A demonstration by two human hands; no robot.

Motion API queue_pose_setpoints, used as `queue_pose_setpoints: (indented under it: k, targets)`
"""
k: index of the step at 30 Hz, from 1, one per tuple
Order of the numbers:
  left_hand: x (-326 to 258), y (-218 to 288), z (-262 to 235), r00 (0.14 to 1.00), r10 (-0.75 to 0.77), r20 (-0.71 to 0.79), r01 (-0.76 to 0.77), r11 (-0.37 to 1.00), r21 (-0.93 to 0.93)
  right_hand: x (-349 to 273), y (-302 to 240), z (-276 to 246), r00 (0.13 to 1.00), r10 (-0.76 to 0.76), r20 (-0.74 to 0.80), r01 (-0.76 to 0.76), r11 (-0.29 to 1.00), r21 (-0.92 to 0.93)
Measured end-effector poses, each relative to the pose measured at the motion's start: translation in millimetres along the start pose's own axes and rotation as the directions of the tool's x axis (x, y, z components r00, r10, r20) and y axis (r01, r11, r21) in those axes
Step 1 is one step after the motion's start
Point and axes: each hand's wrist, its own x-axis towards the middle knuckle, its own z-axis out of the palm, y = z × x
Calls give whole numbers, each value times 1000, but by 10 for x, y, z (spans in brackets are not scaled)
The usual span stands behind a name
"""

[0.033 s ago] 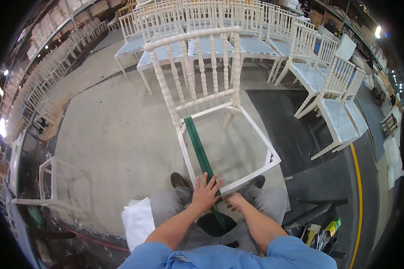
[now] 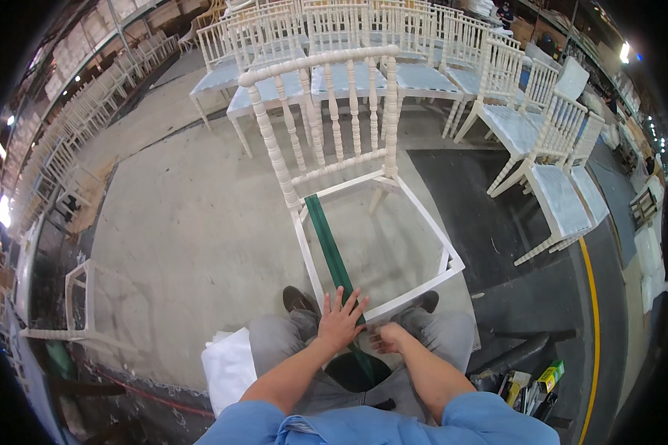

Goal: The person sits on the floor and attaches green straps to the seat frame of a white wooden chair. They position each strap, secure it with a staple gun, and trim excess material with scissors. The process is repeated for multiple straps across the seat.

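Observation:
A white chair frame (image 2: 416, 291) with a spindle back and no seat panel stands before me, its front rail close to my knees. A green webbing strap (image 2: 326, 239) runs from the back rail to the front rail along the left part of the opening. My left hand (image 2: 341, 320) lies flat with spread fingers on the strap's near end, at the front rail. Just right of it, below the rail, my right hand (image 2: 388, 337) has its fingers curled. Whatever it may hold is hidden. The strap's loose end (image 2: 362, 362) hangs down between my legs.
Rows of white chairs with pale seats (image 2: 349, 78) stand behind, and more chairs (image 2: 557, 196) are at the right. A white frame (image 2: 82, 304) lies at the left. White material (image 2: 228, 367) is beside my left knee; tools and a yellow-green box (image 2: 551, 375) sit at lower right.
My right hand's curled fingers have shifted very slightly beside the front rail. My left hand, the strap and the chair frame stay where they were.

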Motion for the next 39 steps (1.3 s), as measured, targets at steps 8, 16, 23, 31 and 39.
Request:
queue_pose_setpoints:
  k: [8,16,23,31,39]
  targets:
    - [170,69,-38,998,43,-46,-44,999,-14,319,109,177,923,-144,356,-254,465,848]
    - [158,-37,14,999,13,-45,-14,999,-34,533,-118,394,920,-210,331,-276,255,927]
    - [220,-40,33,999,16,-50,-18,999,-35,1257,-5,352,881,-288,376,-274,337,901]
    - [345,-52,48,997,5,-76,-27,958,-286,1695,-227,438,966,-168,195,-138,298,944]
    - [469,-876,226,466,-876,123,270,8,-963,2193,90,445,990,51,128,-137,317,938]
